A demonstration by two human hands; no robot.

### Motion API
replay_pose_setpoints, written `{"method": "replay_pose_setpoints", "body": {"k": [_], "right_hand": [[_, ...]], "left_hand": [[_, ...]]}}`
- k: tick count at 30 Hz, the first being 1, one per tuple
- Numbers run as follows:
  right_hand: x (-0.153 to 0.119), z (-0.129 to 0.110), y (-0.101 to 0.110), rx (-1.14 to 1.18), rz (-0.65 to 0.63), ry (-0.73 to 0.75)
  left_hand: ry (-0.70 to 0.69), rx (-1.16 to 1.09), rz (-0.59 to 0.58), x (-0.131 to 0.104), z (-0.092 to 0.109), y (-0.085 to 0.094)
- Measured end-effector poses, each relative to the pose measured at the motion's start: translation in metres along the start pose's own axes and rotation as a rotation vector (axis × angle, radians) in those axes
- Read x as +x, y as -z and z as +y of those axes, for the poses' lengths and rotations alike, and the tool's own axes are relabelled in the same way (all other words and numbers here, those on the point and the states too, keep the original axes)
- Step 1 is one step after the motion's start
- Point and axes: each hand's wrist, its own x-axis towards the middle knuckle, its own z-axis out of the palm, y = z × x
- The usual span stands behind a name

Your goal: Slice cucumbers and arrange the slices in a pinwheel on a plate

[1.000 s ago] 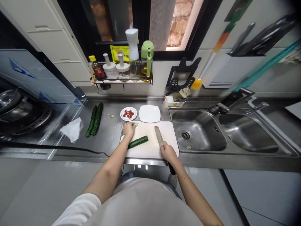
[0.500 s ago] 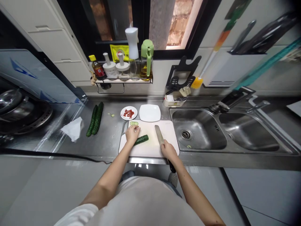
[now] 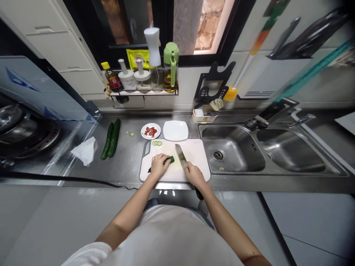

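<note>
My left hand (image 3: 159,165) is closed over a dark green cucumber piece (image 3: 171,159) on the white cutting board (image 3: 194,147); the piece's cut end shows to the right of my fingers. In my right hand (image 3: 193,173) is a knife (image 3: 181,155), its blade pointing up and to the left, a little right of the cucumber piece and apart from it. Several pale cucumber slices (image 3: 157,143) lie at the board's upper left corner.
Behind the board stand a plate of chopped red bits (image 3: 150,131) and a white square plate (image 3: 175,130). Two whole cucumbers (image 3: 111,139) and a crumpled white tissue (image 3: 84,150) lie left. A double sink (image 3: 235,147) is at the right; a bottle rack (image 3: 144,93) hangs behind.
My left hand has moved from the slices down onto the cucumber piece and taken hold of it. My right hand has brought the knife left, closer to the piece. The view has shifted slightly.
</note>
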Motion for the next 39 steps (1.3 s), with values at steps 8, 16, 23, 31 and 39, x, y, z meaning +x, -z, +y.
{"method": "replay_pose_setpoints", "body": {"k": [8, 16, 23, 31, 39], "right_hand": [[-0.005, -0.022, 0.003, 0.011, -0.003, 0.061], [-0.004, -0.029, 0.005, 0.014, -0.029, 0.053], [-0.002, -0.030, 0.004, 0.003, -0.027, 0.069], [-0.003, -0.032, 0.007, -0.009, -0.045, 0.069], [-0.008, -0.034, 0.010, -0.020, -0.085, 0.069]], "left_hand": [[-0.123, 0.000, -0.026, 0.001, 0.000, -0.003], [-0.142, 0.045, -0.042, 0.000, -0.003, -0.007], [-0.122, 0.070, -0.062, 0.001, -0.001, -0.004], [-0.114, 0.085, -0.074, 0.001, 0.000, -0.004], [-0.120, 0.095, -0.076, 0.001, 0.000, -0.004]]}}
